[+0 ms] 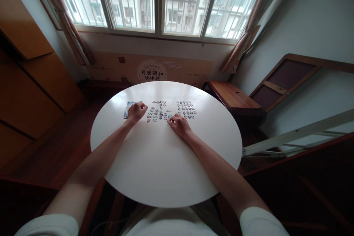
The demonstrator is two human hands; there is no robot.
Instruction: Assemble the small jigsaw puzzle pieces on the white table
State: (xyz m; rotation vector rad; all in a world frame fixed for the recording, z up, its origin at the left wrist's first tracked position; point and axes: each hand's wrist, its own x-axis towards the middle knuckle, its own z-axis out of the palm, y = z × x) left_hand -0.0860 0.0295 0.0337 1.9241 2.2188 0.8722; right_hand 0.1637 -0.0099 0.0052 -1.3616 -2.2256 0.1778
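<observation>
My left hand (136,111) is closed with its fingers curled, over the right part of a small blue printed picture card (127,110). Anything inside those fingers is too small to make out. My right hand (180,124) has its fingertips pinched at a light-blue jigsaw piece (169,117), low over the tabletop. Between my hands lies a loose cluster of jigsaw pieces (156,113), with a short row of pieces (159,102) behind it. Beyond my right hand, more jigsaw pieces (184,105) are laid out in spaced rows.
Everything lies on a round white table (168,169), its near edge against my body. Behind it a long printed cardboard panel (190,68) stands below the barred window (132,3). A low wooden bench (235,96) is at the right, orange cabinets (41,81) at the left.
</observation>
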